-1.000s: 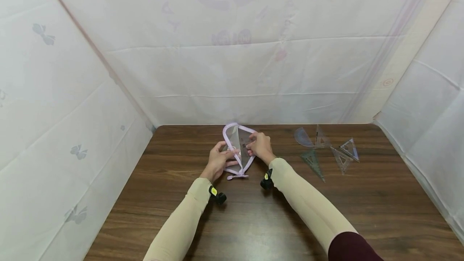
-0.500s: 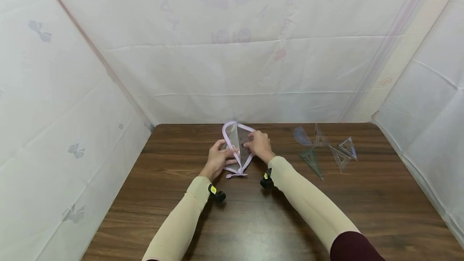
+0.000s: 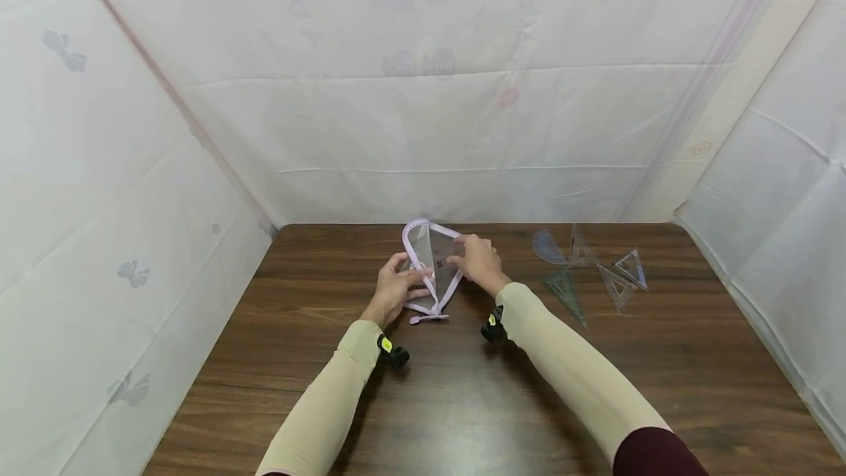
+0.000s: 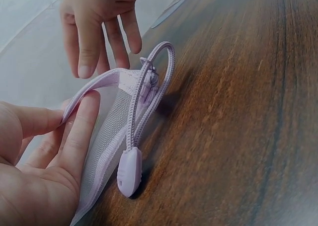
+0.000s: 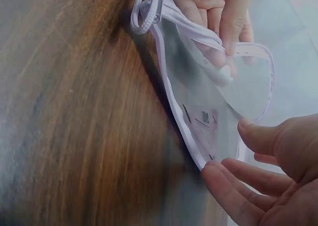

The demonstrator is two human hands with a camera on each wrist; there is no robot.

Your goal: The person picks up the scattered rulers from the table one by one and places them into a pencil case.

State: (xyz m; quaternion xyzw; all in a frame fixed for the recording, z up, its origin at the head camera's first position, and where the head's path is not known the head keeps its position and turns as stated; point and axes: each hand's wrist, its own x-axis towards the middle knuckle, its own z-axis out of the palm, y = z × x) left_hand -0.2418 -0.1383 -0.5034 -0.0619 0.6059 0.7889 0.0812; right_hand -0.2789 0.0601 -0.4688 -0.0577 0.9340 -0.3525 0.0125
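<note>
A see-through mesh zip pouch (image 3: 444, 231) with lilac edging stands spread at its mouth near the table's back. My left hand (image 3: 394, 286) pinches the near-left edge between thumb and fingers. At the right side of the mouth is my right hand (image 3: 481, 263), its thumb and fingers apart with nothing gripped between them. Inside the pouch lies a clear set square (image 5: 202, 129), seen in the right wrist view. A lilac cord loop with a plastic pull end (image 4: 130, 172) hangs from the zip at the near corner.
On the wooden table (image 3: 449, 402), to the right, lie a bluish protractor (image 3: 548, 247), a green set square (image 3: 565, 294) and several clear set squares (image 3: 617, 285). White sheeting (image 3: 396, 131) walls the back and both sides.
My right hand has drawn back slightly to the right and its fingers have loosened. The left hand keeps its hold on the pouch edge. The head view has shifted slightly.
</note>
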